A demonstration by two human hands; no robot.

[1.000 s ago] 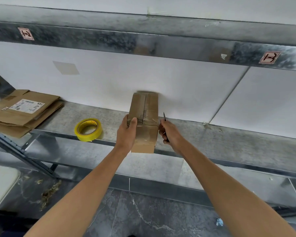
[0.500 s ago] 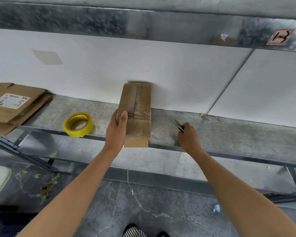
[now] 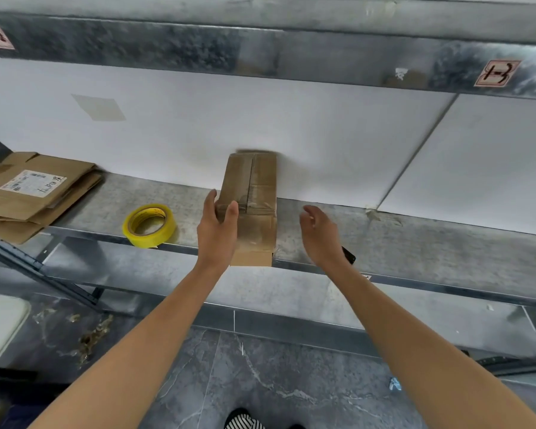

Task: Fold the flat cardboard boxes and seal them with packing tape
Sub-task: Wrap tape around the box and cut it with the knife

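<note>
Item one: cardboard box [image 3: 249, 209], folded up and closed, clear tape across its seams, inside hidden. It lies lengthwise on the metal shelf [image 3: 430, 243], far end against the white wall panel [image 3: 322, 144] at 12 o'clock, near end at the shelf's front edge. Item two: stack of flat cardboard boxes [image 3: 59, 205], unfolded, at 9 o'clock of the closed box and well apart from it, with a white printed label [image 3: 33, 182] on the top sheet. Item three: roll of yellow packing tape [image 3: 149, 226], lying flat on the shelf between the stack and the closed box, near the front edge. Item four: small black tool [image 3: 349, 256] on the shelf at 4 o'clock of the box, mostly hidden by the right wrist. Left hand [image 3: 217, 230]: fingers straight along the box's left side, thumb laid on its upper face. Right hand [image 3: 319, 236]: at 3 o'clock of the box, apart from it, fingers loosely curled and spread, holding nothing. A striped shoe [image 3: 245, 422] shows on the grey floor [image 3: 276, 366] at 6 o'clock.
</note>
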